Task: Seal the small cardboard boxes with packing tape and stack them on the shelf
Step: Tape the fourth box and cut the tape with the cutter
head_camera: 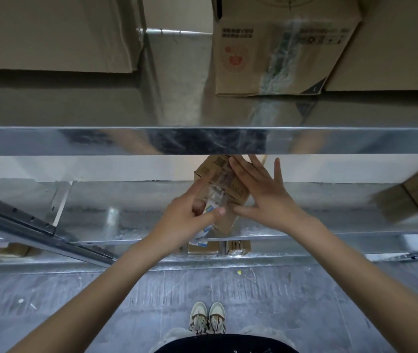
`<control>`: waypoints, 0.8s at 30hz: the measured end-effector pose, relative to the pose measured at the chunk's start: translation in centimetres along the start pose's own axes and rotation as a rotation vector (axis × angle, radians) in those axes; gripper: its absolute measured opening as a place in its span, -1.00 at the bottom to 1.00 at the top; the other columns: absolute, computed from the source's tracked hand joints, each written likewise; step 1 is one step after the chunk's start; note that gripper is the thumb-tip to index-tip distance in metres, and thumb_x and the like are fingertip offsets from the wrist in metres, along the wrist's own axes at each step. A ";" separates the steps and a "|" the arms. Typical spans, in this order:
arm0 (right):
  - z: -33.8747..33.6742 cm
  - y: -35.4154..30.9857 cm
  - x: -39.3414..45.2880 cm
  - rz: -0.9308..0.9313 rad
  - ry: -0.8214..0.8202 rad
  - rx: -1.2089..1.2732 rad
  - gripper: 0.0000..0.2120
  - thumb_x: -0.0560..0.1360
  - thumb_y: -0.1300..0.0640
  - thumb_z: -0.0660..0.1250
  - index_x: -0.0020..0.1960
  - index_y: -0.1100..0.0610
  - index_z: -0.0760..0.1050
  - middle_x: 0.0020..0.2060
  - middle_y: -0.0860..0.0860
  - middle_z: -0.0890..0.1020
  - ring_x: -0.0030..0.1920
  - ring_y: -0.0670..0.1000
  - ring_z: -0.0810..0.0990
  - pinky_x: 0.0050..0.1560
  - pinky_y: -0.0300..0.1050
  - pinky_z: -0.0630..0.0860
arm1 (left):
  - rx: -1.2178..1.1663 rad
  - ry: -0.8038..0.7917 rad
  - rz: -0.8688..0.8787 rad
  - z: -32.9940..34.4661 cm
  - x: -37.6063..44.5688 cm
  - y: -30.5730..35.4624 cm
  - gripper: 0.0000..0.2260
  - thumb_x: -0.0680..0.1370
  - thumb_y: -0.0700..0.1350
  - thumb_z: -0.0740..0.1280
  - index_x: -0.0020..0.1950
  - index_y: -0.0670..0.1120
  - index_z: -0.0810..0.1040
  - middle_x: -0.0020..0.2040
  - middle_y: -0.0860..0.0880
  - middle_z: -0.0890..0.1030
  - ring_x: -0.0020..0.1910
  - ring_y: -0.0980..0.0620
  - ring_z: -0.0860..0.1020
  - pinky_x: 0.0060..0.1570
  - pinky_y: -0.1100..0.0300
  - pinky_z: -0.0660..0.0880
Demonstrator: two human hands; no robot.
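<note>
Small box point(224, 186) seemingly between both hands.

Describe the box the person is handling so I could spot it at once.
Start at the metal shelf rack and look just under its shiny top beam, in the middle. There a small cardboard box sits tilted between the left hand and right hand. Unlike the big cartons above, it is small, with clear tape along it.

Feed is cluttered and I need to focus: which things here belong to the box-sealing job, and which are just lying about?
Job:
small cardboard box, taped, between both hands
left hand
right hand
metal shelf
two small boxes below

Lying about:
large printed carton
plain big cartons
shoes
</note>
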State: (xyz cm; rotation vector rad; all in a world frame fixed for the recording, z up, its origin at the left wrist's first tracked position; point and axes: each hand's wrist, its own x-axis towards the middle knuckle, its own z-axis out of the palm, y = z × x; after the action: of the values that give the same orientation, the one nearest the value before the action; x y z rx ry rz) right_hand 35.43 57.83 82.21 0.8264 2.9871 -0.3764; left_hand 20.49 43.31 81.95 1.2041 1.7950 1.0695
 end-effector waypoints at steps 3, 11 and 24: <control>-0.7 1.0 0.4 -0.018 -0.043 0.068 -0.06 0.31 -0.36 0.10 0.54 -0.10 -0.23 0.48 -0.26 -0.19 0.40 -0.25 -0.41 0.41 0.15 -0.47 | -0.107 -0.057 -0.044 -0.6 0.2 0.1 -0.36 0.53 -0.05 0.37 0.47 0.29 0.09 -0.54 0.08 0.29 -0.54 0.16 0.26 -0.48 0.37 0.21; -0.4 1.8 0.9 -0.005 -0.030 0.110 -0.03 0.38 -0.18 0.38 0.53 -0.15 -0.23 0.43 -0.29 -0.24 0.41 -0.26 -0.37 0.42 0.09 -0.47 | -0.173 -0.083 -0.074 0.8 -0.2 -0.7 -0.39 0.53 -0.07 0.35 0.46 0.27 0.13 -0.54 0.09 0.21 -0.55 0.18 0.19 -0.51 0.37 0.15; 9.9 7.7 -1.2 0.655 -0.034 0.158 -0.46 0.53 -0.02 0.30 0.37 0.26 0.29 0.26 0.20 0.39 0.25 0.19 0.36 0.16 0.03 0.39 | -0.117 -0.080 -0.063 0.6 0.7 -0.7 -0.33 0.47 -0.03 0.42 0.43 0.31 0.12 -0.56 0.04 0.22 -0.55 0.12 0.19 -0.50 0.31 0.20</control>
State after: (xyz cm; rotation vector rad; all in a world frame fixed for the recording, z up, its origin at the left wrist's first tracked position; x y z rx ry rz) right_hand 39.93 61.33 70.93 1.6995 2.4720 -0.5780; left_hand 20.58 43.95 80.99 1.0981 1.6744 1.0601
